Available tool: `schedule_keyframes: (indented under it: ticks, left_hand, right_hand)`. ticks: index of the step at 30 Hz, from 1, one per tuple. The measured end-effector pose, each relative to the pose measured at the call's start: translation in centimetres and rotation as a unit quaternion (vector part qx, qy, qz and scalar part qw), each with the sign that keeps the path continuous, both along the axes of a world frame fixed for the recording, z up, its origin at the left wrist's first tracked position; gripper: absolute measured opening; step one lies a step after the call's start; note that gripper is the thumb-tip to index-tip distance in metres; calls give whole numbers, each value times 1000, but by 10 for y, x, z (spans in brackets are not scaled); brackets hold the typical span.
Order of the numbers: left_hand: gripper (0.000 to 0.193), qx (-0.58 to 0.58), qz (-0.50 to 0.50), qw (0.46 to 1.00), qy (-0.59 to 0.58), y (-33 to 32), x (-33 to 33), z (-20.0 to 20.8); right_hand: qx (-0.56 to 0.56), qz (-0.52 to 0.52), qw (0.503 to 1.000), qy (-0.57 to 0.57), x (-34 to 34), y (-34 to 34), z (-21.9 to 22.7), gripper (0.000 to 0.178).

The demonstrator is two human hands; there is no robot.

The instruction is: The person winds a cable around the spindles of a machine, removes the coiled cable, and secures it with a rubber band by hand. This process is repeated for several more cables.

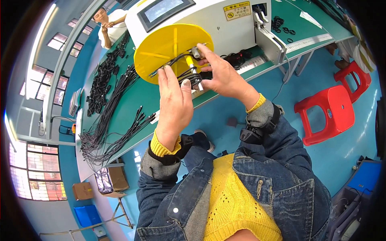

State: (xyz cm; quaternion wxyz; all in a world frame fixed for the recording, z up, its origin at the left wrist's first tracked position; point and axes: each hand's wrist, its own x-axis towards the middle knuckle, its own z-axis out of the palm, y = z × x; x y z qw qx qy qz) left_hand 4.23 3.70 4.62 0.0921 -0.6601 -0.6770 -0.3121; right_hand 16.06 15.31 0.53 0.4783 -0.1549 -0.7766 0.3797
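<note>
A looped black cable (194,79) hangs around a post with a yellow upper part (189,61) on the yellow disc (155,46) of a white bench machine (219,34). My left hand (175,100) is open beside the loops. Its straight fingers reach the disc's lower edge by a stretch of cable, and its thumb lies against the coil. My right hand (226,76) closes around the coil's right side, thumb below and fingers curled above. Its index finger extends to a grey knob (196,52) on the disc. The inner fingertips are partly hidden.
Long black cables (106,116) are spread across the green bench (138,100) on the left. Small black rings (277,24) lie at the far right. Red stools (327,112) stand on the blue floor. Another person (110,24) sits across the bench.
</note>
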Motion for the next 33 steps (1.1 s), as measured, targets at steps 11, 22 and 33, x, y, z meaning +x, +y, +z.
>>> schedule_keyframes:
  ticks: [11, 22, 33]
  left_hand:
    - [39, -34, 53, 997, 38, 2, 0, 4]
    - [21, -11, -13, 996, 88, -7, 3, 12]
    - [26, -184, -153, 967, -88, -69, 1, -89]
  right_hand:
    - [86, -114, 986, 84, -28, -35, -19, 57]
    - [5, -126, 991, 39, -24, -53, -8, 34]
    - [18, 15, 969, -246, 25, -83, -89, 23]
